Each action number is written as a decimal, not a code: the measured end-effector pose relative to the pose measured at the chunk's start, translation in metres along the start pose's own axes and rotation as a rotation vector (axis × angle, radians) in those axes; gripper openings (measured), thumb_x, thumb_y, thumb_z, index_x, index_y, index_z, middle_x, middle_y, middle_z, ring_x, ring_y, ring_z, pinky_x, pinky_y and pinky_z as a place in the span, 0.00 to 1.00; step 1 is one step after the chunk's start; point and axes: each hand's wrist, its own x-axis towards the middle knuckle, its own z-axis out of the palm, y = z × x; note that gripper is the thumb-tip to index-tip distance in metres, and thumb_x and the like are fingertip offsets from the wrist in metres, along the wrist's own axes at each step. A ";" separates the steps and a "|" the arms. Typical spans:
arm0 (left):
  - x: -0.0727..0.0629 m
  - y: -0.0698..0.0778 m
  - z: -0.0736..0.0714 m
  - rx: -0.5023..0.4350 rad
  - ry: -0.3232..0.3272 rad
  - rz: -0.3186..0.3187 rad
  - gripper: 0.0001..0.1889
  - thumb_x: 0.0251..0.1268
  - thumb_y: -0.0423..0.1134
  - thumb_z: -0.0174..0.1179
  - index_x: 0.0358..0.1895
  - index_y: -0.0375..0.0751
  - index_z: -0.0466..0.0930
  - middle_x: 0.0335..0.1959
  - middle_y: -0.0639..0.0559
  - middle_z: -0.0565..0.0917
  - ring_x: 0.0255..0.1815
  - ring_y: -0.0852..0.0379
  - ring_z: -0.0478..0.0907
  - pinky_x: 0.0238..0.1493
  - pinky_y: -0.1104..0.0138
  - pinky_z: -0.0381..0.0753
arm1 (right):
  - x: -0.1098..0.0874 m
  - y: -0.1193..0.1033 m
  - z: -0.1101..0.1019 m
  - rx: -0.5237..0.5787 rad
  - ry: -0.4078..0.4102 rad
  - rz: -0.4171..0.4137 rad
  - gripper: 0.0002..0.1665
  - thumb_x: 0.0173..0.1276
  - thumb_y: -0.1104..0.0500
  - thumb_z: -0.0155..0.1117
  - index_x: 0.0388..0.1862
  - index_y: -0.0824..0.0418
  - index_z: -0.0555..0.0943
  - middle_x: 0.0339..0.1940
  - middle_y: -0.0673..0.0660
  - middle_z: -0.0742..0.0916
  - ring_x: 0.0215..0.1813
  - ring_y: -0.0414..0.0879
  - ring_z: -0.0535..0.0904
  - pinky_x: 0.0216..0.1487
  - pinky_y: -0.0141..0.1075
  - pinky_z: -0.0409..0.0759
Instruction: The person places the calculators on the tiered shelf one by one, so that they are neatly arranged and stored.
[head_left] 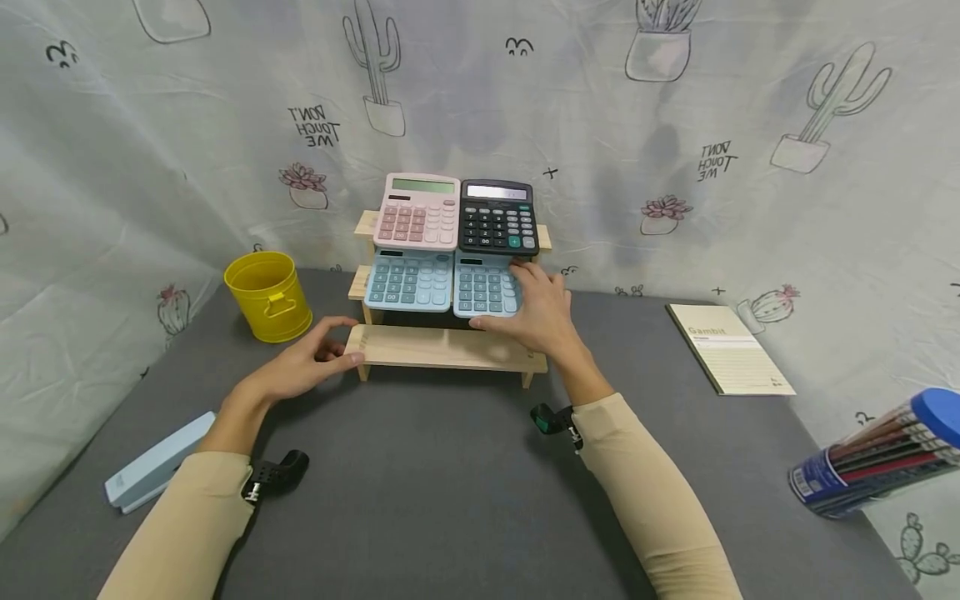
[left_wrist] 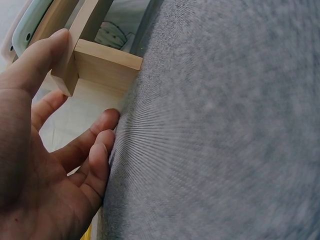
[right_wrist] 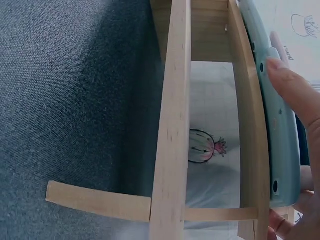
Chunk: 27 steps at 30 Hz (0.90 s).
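A three-step wooden stand holds several calculators. My left hand pinches the left end of its lowest step, thumb on the front edge and forefinger at the back corner in the left wrist view. On the middle step, the right-hand blue calculator is gripped by my right hand, thumb at its lower edge and fingers along its right side. Beside it leans another blue calculator. Above them stand a pink calculator and a black calculator on the top step.
A yellow bucket stands left of the stand. Nearer on that side lies a light-blue stapler, partly behind my left forearm. To the right are a notepad and a tub of pencils. A patterned cloth hangs behind the table.
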 end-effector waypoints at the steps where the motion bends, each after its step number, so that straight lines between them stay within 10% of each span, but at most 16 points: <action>1: 0.000 0.001 0.000 0.000 -0.002 0.001 0.41 0.72 0.64 0.60 0.79 0.54 0.51 0.61 0.34 0.76 0.55 0.43 0.75 0.49 0.56 0.73 | 0.000 0.000 0.000 0.002 0.008 0.003 0.67 0.44 0.23 0.78 0.77 0.57 0.70 0.78 0.55 0.71 0.57 0.58 0.65 0.50 0.51 0.63; 27: -0.002 0.012 -0.004 0.079 0.009 0.045 0.44 0.73 0.64 0.58 0.80 0.49 0.49 0.67 0.31 0.73 0.60 0.39 0.75 0.56 0.48 0.76 | -0.022 0.019 -0.029 0.072 -0.125 -0.132 0.58 0.63 0.38 0.75 0.81 0.63 0.59 0.79 0.64 0.67 0.80 0.61 0.56 0.76 0.56 0.51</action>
